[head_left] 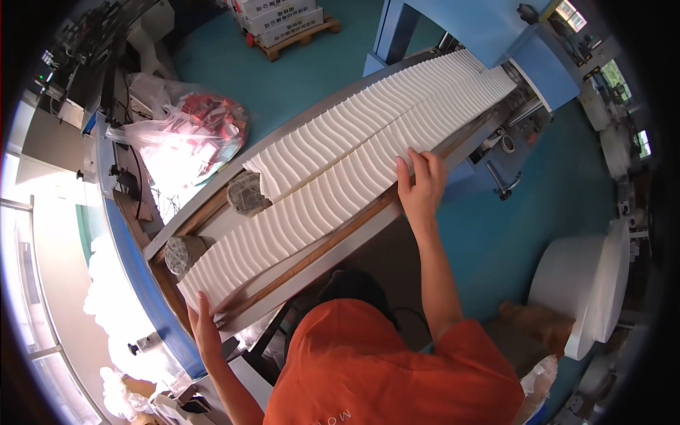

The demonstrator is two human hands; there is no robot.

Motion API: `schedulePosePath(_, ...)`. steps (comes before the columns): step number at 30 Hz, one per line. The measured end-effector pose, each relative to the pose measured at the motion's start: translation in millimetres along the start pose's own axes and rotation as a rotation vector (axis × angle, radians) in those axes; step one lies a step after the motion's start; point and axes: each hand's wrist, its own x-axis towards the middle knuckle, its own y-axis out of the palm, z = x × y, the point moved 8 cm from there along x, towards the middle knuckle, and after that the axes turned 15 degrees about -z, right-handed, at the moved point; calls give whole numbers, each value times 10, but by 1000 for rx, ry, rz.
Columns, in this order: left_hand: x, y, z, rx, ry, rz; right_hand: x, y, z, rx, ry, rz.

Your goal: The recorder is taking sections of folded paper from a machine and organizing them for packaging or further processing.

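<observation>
Two long rows of white folded paper stacks, standing on edge in wavy bundles, lie side by side in a wood-lined trough. The near row reaches farther toward the lower left than the far row. At the near row's lower-left end, my left hand touches its end with fingers stretched out. My right hand rests its spread fingers against the near side of that row, farther up. Film-wrapped round blocks sit beyond the rows: one block against the far row's end, another block by the trough's left end.
A blue machine stands over the trough's far end. Left of the trough is a clear plastic bag of red and white scraps. Boxes sit on a pallet behind. Large white rolls stand at the right.
</observation>
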Motion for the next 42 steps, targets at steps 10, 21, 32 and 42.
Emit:
schedulePosePath(10,267,-316,-65,-40,-183,99,-179,104,414,362,110,385)
schedulePosePath(21,-21,-41,-236,-48,-222,87,-480,575,745,567,832,1072)
schedulePosePath(32,-1485,-2183,22,-369,-37,-406,-311,288,2663,1003,367,1164)
schedulePosePath(42,-5767,-1889,2406,-855,-595,-1679,-3818,-1959,6026,1332,-913,2241)
